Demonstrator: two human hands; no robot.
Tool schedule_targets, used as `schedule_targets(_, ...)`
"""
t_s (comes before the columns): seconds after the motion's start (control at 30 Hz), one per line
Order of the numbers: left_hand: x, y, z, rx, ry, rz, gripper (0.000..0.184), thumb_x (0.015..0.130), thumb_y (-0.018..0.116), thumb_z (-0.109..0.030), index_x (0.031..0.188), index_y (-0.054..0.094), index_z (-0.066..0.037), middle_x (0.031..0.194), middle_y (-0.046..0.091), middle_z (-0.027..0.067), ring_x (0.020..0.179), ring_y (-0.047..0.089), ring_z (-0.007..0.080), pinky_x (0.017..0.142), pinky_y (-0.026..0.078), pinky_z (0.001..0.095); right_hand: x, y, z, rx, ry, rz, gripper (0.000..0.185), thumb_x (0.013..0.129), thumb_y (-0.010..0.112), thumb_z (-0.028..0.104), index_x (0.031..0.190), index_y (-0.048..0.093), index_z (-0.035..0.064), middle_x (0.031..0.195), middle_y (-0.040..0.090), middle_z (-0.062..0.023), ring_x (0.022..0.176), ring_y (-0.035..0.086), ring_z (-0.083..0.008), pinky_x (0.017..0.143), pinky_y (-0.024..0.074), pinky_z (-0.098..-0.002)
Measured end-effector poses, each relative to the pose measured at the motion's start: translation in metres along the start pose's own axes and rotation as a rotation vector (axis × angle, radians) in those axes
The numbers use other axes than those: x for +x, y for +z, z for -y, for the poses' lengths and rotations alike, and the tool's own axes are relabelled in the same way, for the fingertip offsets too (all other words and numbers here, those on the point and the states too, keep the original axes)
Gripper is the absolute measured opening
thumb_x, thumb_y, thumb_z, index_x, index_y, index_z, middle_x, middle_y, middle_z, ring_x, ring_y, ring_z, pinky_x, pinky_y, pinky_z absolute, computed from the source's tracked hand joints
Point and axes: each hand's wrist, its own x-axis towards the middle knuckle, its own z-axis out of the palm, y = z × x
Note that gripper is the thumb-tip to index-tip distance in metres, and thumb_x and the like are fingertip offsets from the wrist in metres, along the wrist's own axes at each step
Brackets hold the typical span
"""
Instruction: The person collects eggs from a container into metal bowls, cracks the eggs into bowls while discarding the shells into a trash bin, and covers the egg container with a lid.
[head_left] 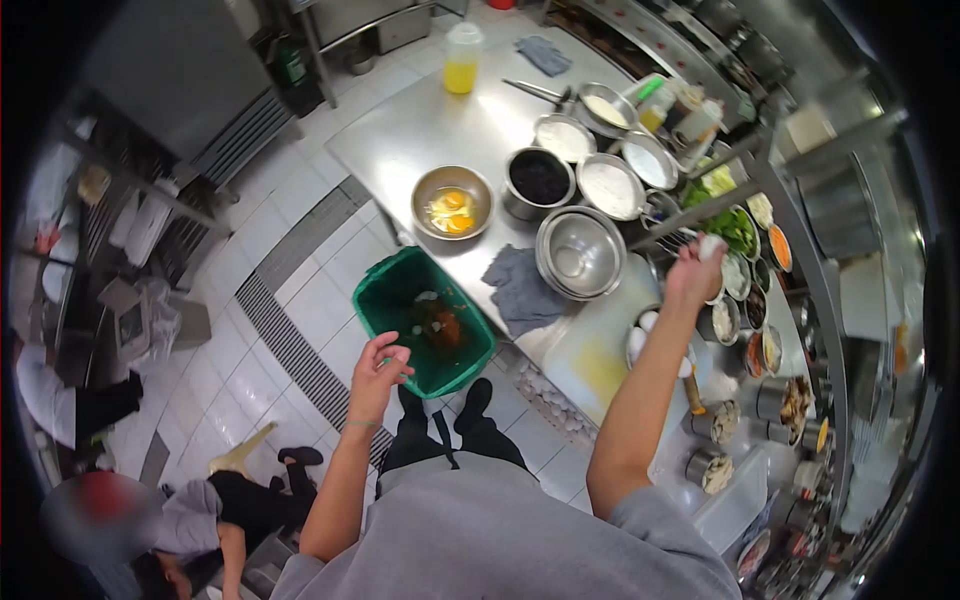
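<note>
My right hand (pixel 690 278) is closed round a white egg (pixel 710 247), reaching out over the containers on the right. Below that forearm, more white eggs (pixel 648 322) sit in a container partly hidden by my arm. My left hand (pixel 377 378) is raised near the rim of a green bin (pixel 372 290), its fingers loosely bent and apart with nothing in them. Inside the bin lies some brownish waste. On the steel counter, a metal bowl (pixel 425 188) holds cracked eggs with yellow yolks (pixel 455 210).
Stacked steel bowls (pixel 580 255), a grey cloth (pixel 522 288) and a cutting board (pixel 590 365) line the counter's near edge. Beyond are a pot of black contents (pixel 539 177), pots of white powder (pixel 610 187) and a yellow-filled bottle (pixel 461 60). Another person (pixel 215 505) is at lower left.
</note>
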Motion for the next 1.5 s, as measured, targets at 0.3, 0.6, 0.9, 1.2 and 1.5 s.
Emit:
schedule_targets(0.3, 0.005, -0.024, 0.000, -0.092, 0.014, -0.040, 0.044, 0.092, 0.065, -0.018, 0.130, 0.049, -0.003, 0.103, 0.062, 0.0047, 0.081, 0.063, 0.0132, 0.072, 0.047, 0.0255, -0.144, 0.103, -0.126, -0.871, -0.024, 0.844, 0.052, 0.081, 0.075, 0.013, 0.122, 0.045, 0.0021, 0.114, 0.059, -0.0156, 0.098, 0.060, -0.0209, 0.082, 0.0481, -0.0335)
schedule_targets(0.6, -0.015, -0.071, 0.026, -0.077, 0.018, -0.155, 0.043, 0.092, 0.064, -0.019, 0.129, 0.050, -0.003, 0.106, 0.062, 0.0053, 0.080, 0.063, 0.0122, 0.071, 0.046, 0.0251, -0.155, 0.139, -0.263, -1.539, -0.405, 1.565, 0.043, 0.087, 0.065, 0.021, 0.118, 0.042, 0.0033, 0.111, 0.053, -0.0286, 0.103, 0.055, -0.0486, 0.088, 0.0464, -0.0517)
schedule_targets(0.9, -0.025, -0.103, 0.043, -0.125, -0.067, -0.290, 0.044, 0.092, 0.062, -0.018, 0.131, 0.047, -0.003, 0.100, 0.065, 0.0053, 0.077, 0.062, 0.0116, 0.069, 0.045, 0.0238, -0.148, 0.131, -0.281, -1.609, -0.386, 1.607, 0.040, 0.092, 0.060, 0.027, 0.117, 0.041, 0.0027, 0.110, 0.053, -0.0317, 0.101, 0.057, -0.0497, 0.086, 0.0479, -0.0530)
schedule_targets(1.2, -0.011, -0.096, 0.019, -0.171, -0.031, -0.270, 0.042, 0.093, 0.055, -0.013, 0.132, 0.044, -0.003, 0.101, 0.067, 0.0099, 0.070, 0.064, 0.0136, 0.065, 0.045, 0.0240, -0.152, 0.145, -0.260, -1.637, -0.393, 1.458, 0.058, 0.094, 0.050, 0.054, 0.125, 0.040, 0.0060, 0.095, 0.062, -0.0311, 0.095, 0.060, -0.0483, 0.083, 0.0476, -0.0523)
schedule_targets(1.5, -0.006, -0.085, 0.019, -0.148, 0.004, -0.223, 0.041, 0.094, 0.056, -0.014, 0.132, 0.044, -0.002, 0.099, 0.067, 0.0090, 0.069, 0.063, 0.0135, 0.064, 0.044, 0.0235, -0.158, 0.168, -0.215, -1.024, -0.019, 0.876, 0.060, 0.094, 0.055, 0.052, 0.129, 0.042, 0.0055, 0.091, 0.066, -0.0171, 0.089, 0.066, -0.0301, 0.080, 0.0497, -0.0400)
